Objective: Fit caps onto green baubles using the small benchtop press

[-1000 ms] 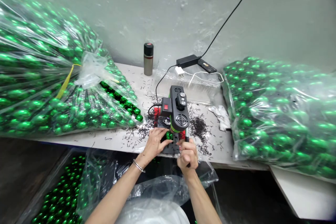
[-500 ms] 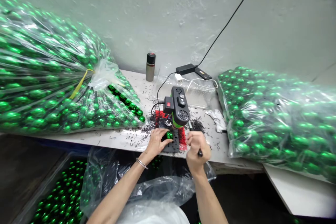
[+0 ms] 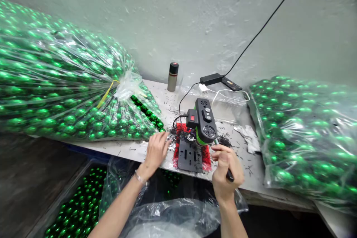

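A small black and green machine [image 3: 205,121] stands on the white table, its dark slotted base plate [image 3: 190,156] bare on top and lying over a red mat [image 3: 206,158]. To the left of the plate is my left hand [image 3: 156,150], fingers loosely extended near the tip of the large bag of green balls [image 3: 55,93]; no ball shows in it. My right hand [image 3: 228,167] is wrapped round a black-ended handle [image 3: 230,175] at the machine's right side.
Black bits [image 3: 223,140] litter the table. Behind stand a bottle [image 3: 173,77] and a power adapter [image 3: 211,78] with cables. A white cloth [image 3: 249,138] and another ball bag [image 3: 304,134] lie right. Below left is a bin of green balls [image 3: 79,200].
My left hand has left the base plate and moved left; the green balls it held there are no longer on the plate. My right hand stays on the handle. The view has shifted left.
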Action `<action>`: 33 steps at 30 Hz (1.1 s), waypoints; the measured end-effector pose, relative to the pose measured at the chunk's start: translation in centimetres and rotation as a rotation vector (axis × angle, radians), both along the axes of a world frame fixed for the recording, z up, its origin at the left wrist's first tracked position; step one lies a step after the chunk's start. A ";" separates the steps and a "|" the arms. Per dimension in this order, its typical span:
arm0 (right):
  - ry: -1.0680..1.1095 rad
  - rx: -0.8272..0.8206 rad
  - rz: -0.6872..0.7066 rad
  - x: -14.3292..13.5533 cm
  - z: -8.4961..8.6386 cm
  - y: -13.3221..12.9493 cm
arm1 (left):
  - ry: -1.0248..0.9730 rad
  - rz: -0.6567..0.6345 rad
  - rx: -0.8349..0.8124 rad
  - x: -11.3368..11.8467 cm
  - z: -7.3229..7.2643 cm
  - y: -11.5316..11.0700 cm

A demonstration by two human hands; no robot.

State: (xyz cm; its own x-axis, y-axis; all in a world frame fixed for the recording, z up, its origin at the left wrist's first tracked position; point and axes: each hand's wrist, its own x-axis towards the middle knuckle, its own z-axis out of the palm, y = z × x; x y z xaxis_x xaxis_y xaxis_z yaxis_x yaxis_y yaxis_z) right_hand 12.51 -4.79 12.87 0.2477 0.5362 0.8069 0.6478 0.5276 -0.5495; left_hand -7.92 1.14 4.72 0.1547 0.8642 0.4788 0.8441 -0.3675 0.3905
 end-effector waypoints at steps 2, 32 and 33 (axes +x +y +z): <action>-0.016 0.011 0.003 0.1 -0.1 0.1 | 0.165 0.077 -0.139 -0.5 1.5 3.2; -0.096 0.038 0.032 0.1 0.2 0.0 | -0.412 -0.183 -0.347 6.9 -2.3 -0.9; -0.097 0.042 0.037 0.1 0.1 -0.1 | -0.370 -0.195 -0.295 7.0 -2.5 -0.9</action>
State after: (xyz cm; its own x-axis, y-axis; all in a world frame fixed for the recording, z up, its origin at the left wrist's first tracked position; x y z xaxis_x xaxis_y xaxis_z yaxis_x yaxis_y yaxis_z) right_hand 12.61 -4.85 12.96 0.1479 0.5087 0.8481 0.6766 0.5734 -0.4619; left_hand -0.96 0.24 2.26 0.1926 0.9428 0.2720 0.5568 -0.3333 0.7609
